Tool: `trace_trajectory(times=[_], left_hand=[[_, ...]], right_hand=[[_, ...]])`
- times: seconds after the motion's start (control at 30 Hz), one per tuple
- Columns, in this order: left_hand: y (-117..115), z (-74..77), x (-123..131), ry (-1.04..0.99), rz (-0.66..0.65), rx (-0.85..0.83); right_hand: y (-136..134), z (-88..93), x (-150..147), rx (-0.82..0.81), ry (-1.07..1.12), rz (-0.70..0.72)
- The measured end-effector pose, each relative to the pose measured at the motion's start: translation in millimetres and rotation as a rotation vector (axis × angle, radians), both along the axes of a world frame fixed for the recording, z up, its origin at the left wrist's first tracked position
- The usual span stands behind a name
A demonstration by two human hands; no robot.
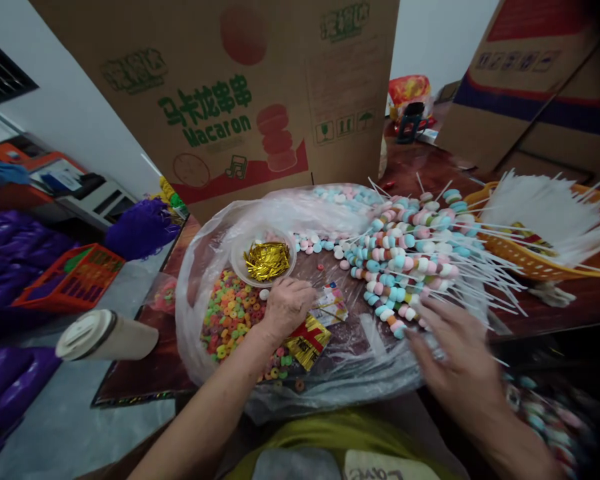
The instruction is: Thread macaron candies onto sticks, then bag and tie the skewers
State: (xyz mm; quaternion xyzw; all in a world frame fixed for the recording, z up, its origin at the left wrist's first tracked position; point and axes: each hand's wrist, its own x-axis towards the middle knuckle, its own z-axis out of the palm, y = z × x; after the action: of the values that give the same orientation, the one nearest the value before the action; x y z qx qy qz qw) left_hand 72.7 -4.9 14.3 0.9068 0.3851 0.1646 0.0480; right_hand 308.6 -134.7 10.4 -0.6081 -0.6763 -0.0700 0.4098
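My left hand [287, 305] is closed, fingertips together, above the plastic sheet; what it pinches, if anything, I cannot make out. Just behind it stands a clear round bowl [235, 261] with short gold twist ties [267, 260]. Loose ring-shaped candies [233, 307] in several colours lie left of that hand, and a gold-and-red packet [309, 341] lies under its right side. My right hand [453, 340], blurred by motion, has its fingers apart at the near edge of a pile of candy skewers [395, 260]. Whether it touches them I cannot tell.
A clear plastic bag [193, 293] spreads over the dark table [145, 363]. Behind stands a tall cardboard box [280, 80]. An orange basket [520, 260] of white sticks [545, 213] is at right. At left, a lidded cup [107, 335] lies tilted near the table edge.
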Motion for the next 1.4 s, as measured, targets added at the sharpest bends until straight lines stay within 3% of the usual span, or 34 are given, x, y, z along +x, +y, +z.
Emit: trace_trajectory(times=[0.03,0.1,0.17,0.23,0.3,0.4,0.6,0.77,0.87,1.0,1.03,1.1,1.17,1.23,1.4], left_hand=[[-4,7.0,-4,-0.042,-0.074,0.048],[-15,21.4,-13,-0.125,-0.164,0.063],[-28,32.9,-20,-0.203,-0.131,-0.035],[-42,38.3,-23,-0.275,-0.009,-0.223],[-55,36.6,-23,-0.329,0.097,-0.432],[-69,27.7,-15,-0.431,0.174,-0.603],[-77,22.5,-6,-0.458,0.084,-0.951],[-74,12.6,-5,-0.480,0.126,-1.085],[-74,3.9,0,-0.483,0.137,-0.978],[-74,-0.6,1,-0.487,0.101,-0.601],[-74,-0.6,-1,-0.489,0.093,-0.535],[-73,0.6,-7,-0.487,0.068,-0.452],[-73,3.7,-14,-0.479,0.049,-0.397],[-73,8.4,-22,-0.456,0.044,-0.360],[-73,20.9,-35,-0.435,-0.049,-0.299]], right_hand=[[21,-0.3,-15,0.053,0.001,0.063],[53,2.6,-45,-0.021,0.015,0.279],[68,6.8,-69,-0.124,0.073,0.500],[67,8.7,-84,-0.209,0.198,0.580],[56,7.8,-90,-0.278,0.330,0.553],[36,7.8,-84,-0.333,0.396,0.510],[13,15.5,-73,-0.424,0.546,0.589],[13,1.8,-77,-0.425,0.451,0.309],[13,-2.2,-59,-0.468,0.349,0.178],[5,-5.0,-18,-0.481,0.246,-0.019],[3,-8.5,-9,-0.507,0.072,-0.148],[1,-19.2,5,-0.595,-0.228,-0.242],[1,-29.9,15,-0.636,-0.377,-0.211],[1,-34.3,24,-0.593,-0.381,-0.143],[-8,-7.8,45,-0.121,-0.115,0.183]])
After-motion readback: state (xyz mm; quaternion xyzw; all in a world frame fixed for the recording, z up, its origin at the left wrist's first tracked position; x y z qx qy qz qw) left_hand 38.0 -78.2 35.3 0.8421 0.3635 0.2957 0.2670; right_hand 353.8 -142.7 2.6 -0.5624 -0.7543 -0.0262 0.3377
